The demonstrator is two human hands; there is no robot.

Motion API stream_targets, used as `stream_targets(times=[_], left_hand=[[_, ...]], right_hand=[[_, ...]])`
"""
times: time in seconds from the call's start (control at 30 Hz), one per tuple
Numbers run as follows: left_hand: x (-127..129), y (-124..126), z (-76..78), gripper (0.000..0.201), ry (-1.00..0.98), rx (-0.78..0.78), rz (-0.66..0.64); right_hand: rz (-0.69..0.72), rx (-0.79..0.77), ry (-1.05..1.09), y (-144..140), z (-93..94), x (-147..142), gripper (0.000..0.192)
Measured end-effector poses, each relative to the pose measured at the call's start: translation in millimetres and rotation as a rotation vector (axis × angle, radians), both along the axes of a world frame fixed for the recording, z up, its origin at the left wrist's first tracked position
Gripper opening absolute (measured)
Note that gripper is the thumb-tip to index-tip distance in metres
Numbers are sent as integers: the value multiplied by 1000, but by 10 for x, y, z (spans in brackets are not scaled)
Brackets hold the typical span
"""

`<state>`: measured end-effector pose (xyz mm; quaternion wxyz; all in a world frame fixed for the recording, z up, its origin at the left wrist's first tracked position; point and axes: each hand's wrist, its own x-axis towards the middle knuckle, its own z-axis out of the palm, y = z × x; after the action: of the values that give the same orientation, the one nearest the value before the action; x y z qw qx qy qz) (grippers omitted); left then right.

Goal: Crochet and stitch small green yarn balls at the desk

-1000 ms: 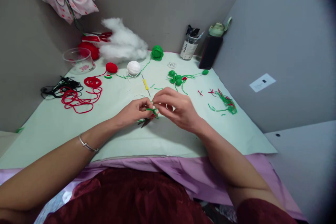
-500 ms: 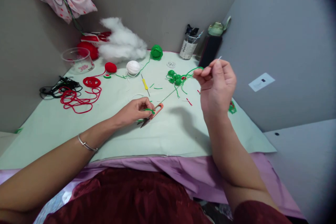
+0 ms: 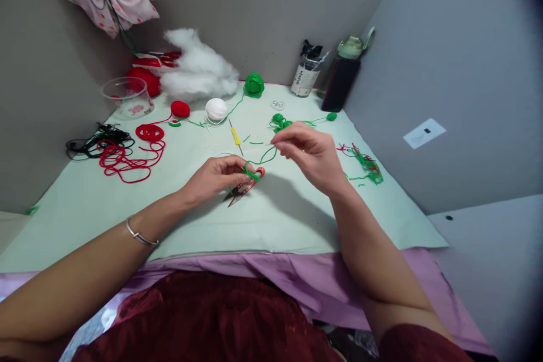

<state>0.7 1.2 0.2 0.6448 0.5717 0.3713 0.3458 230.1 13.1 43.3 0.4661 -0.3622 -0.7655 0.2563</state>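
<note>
My left hand rests on the pale green mat and pinches a small green crochet piece between thumb and fingers. Orange thread snips lie under that piece, touching it. My right hand hovers just right of it, fingers pinched on a strand of green yarn that curves slackly back to the piece. A needle in those fingers is too small to make out.
A yellow crochet hook, white yarn ball, red ball and green ball lie behind. Red and black yarn tangles sit left, green crochet bits and scraps right. Stuffing, a plastic cup, jar and bottle line the wall.
My right hand pulled the green yarn up and to the right until it was taut, then came back down toward the piece, leaving the strand slack. My left hand stayed put.
</note>
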Motion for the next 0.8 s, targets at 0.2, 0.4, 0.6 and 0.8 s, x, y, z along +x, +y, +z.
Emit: stream_targets(times=[0.2, 0.4, 0.6, 0.8], left_hand=[[-8, -11, 37, 17, 31, 82, -23], [-15, -12, 32, 17, 35, 108, -2], [-29, -10, 20, 15, 42, 126, -9], [-42, 0, 2, 17, 77, 160, -1]], right_hand=[[59, 102, -335, -33, -30, 8, 12], [87, 166, -486, -54, -27, -7, 16], [71, 192, -521, -50, -37, -15, 17], [89, 187, -537, -47, -42, -19, 20]])
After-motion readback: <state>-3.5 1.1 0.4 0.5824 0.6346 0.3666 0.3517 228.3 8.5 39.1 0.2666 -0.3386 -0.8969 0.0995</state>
